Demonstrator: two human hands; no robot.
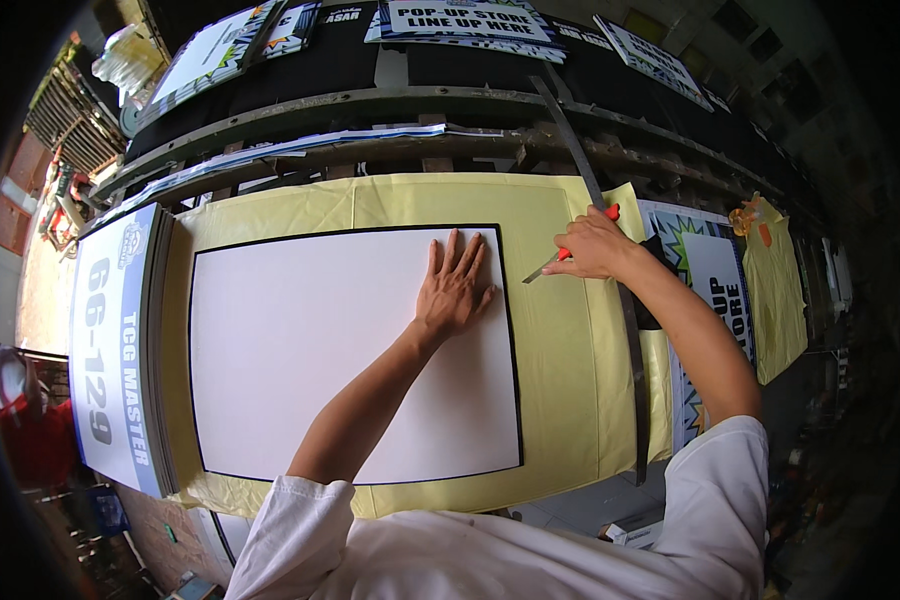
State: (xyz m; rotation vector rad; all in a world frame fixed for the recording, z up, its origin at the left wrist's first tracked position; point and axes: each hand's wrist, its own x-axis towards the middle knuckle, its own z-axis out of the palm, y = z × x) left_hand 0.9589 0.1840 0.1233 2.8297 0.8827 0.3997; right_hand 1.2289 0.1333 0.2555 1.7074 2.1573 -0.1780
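Note:
A white board with a thin dark border [320, 330] lies on a yellow sheet [560, 390] over the bench. My left hand [455, 285] rests flat on the board near its upper right, fingers stretched out. To the right of the board, my right hand [595, 247] grips a red utility knife [565, 254], its long blade pointing down-left over the yellow sheet. A long dark metal straightedge [635, 400] runs front to back at the right, passing under my right hand and forearm.
Printed boards are stacked left [115, 340] and right [705, 310]. A crumpled yellow sheet [775, 300] hangs at far right. Beyond the bench, metal rails [320, 150] cross, with more printed signs [460, 20] behind them. A red item [30, 420] sits at lower left.

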